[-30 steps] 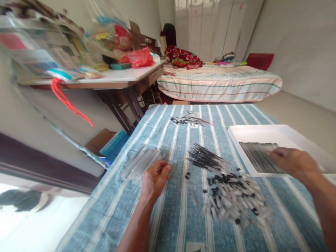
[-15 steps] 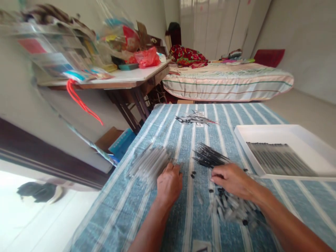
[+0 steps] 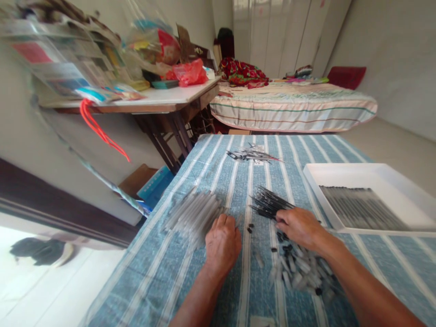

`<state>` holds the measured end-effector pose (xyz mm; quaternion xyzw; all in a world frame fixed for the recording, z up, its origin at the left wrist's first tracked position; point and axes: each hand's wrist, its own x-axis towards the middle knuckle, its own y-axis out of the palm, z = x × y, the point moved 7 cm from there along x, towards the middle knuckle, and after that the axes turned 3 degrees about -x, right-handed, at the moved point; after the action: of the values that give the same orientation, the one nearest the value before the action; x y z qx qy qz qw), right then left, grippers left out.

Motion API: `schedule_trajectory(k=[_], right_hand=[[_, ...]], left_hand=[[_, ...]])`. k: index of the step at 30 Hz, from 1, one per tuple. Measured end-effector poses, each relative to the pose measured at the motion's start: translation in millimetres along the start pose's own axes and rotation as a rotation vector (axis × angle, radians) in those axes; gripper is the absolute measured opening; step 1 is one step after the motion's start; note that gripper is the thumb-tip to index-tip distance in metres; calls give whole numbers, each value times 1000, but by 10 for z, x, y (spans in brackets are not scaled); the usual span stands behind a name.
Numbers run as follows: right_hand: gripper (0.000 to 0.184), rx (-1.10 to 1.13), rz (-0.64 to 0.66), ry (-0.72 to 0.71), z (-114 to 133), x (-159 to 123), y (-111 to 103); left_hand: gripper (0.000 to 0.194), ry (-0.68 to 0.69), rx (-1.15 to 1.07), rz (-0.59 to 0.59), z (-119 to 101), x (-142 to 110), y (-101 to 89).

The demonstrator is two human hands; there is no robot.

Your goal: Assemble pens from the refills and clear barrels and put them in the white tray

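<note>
The tubes [image 3: 195, 213] look translucent plastic, the tablecloth [image 3: 153, 268] matt cloth.

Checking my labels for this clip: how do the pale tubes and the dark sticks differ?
The pale tubes look whitish; the dark sticks look black. The pale tubes look thicker, the dark sticks thinner. The pale tubes slant up rightward, the dark sticks down rightward. Both lie bunched on the striped cloth.

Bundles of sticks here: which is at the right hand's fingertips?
The black bundle, at the right hand. The pale bundle lies by the left hand, the grey row in the white tray, the loose heap farther off.
</note>
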<state>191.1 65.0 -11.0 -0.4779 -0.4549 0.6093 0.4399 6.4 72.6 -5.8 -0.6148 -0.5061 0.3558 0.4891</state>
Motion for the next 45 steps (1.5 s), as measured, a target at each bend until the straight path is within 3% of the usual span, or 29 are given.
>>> schedule_trajectory(k=[3, 7, 17, 26, 34, 45], right_hand=[[18, -59, 8, 76, -130, 45, 28], [18, -62, 27, 62, -86, 56, 60], [18, -126, 37, 63, -21, 61, 125], [21, -139, -26, 30, -54, 40, 56], [21, -107, -130, -138, 12, -23, -43], [23, -144, -120, -200, 64, -70, -112]], left_hand=[[10, 8, -207, -64, 13, 14, -17], [10, -8, -473, -99, 58, 34, 3], [10, -125, -933, 6, 160, 34, 177], [20, -87, -909, -8, 128, 39, 127], [25, 30, -766, -34, 34, 26, 33], [30, 142, -676, -44, -16, 13, 34]])
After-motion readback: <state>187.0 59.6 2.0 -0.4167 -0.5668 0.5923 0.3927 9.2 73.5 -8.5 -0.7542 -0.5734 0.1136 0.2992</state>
